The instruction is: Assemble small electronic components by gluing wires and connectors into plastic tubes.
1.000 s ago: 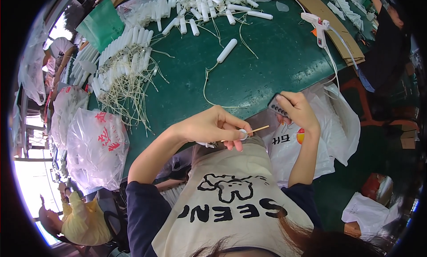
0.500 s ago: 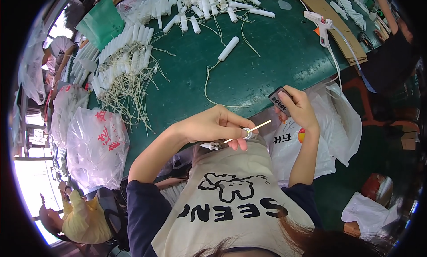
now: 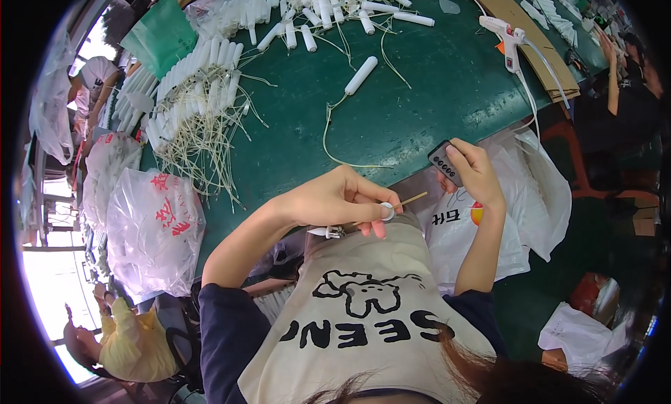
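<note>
My left hand is closed over my lap near the table edge. Its fingertips pinch a small white round piece and a thin tan strip that sticks out to the right. Below that wrist lies a white pointed piece with a metal part; whether it is joined to what I hold is hidden. My right hand is wrapped around a small dark remote control with round buttons, held just past the table edge. Ahead of both hands, a white tube with a thin cable lies on the table.
Several white tubes with pale cables are piled on the green table. A glue gun and cardboard occupy the far right. Plastic bags hang at the left, another bag at the right. Other people sit on both sides.
The thin strip has gone from bright pale yellow to dull tan. My right hand and the remote control have shifted slightly. A person at the far right has moved their arms.
</note>
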### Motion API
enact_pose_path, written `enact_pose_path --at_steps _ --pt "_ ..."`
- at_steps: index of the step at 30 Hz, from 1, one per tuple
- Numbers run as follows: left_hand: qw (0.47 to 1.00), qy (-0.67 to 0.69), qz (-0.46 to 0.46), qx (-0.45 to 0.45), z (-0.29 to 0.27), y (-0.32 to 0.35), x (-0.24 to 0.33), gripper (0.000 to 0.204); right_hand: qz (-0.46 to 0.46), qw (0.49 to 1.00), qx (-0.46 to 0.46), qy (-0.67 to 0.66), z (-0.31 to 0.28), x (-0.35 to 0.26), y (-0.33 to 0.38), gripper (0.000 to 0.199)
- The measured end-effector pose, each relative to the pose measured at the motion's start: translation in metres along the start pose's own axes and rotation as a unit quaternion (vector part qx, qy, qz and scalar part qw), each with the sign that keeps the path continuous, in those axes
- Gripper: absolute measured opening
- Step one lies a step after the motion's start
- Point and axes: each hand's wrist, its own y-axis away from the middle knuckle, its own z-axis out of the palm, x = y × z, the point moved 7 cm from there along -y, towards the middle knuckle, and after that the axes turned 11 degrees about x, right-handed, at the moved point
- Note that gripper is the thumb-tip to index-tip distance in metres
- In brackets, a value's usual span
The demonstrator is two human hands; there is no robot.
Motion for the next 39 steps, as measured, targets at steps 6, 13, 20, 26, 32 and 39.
enact_pose_path --at_steps 6,13,20,26,32,39 --pt "1.0 0.01 0.002 -0.006 0.0 -0.003 -0.003 0.025 -0.052 0.999 -0.009 0.007 0.01 -0.015 0.014 0.009" --pt "0.999 0.028 0.009 -0.013 0.003 0.0 0.006 0.026 -0.23 0.971 -0.062 -0.037 0.05 -0.03 0.026 0.035" --pt "1.0 0.019 0.015 -0.009 0.002 0.002 0.01 0.023 -0.107 0.987 -0.08 -0.093 0.064 0.001 0.033 0.031" --pt "0.997 0.033 0.051 0.038 -0.003 0.004 0.016 0.034 -0.163 0.976 0.042 -0.141 0.062 0.012 0.035 0.029" --pt "0.998 0.018 0.041 0.039 0.001 0.008 0.018 0.029 -0.09 0.987 0.057 -0.119 0.067 0.025 0.036 0.032" --pt "0.999 -0.007 0.023 0.031 0.002 0.005 0.01 0.022 -0.103 0.987 0.057 -0.11 0.069 0.016 0.039 0.03"
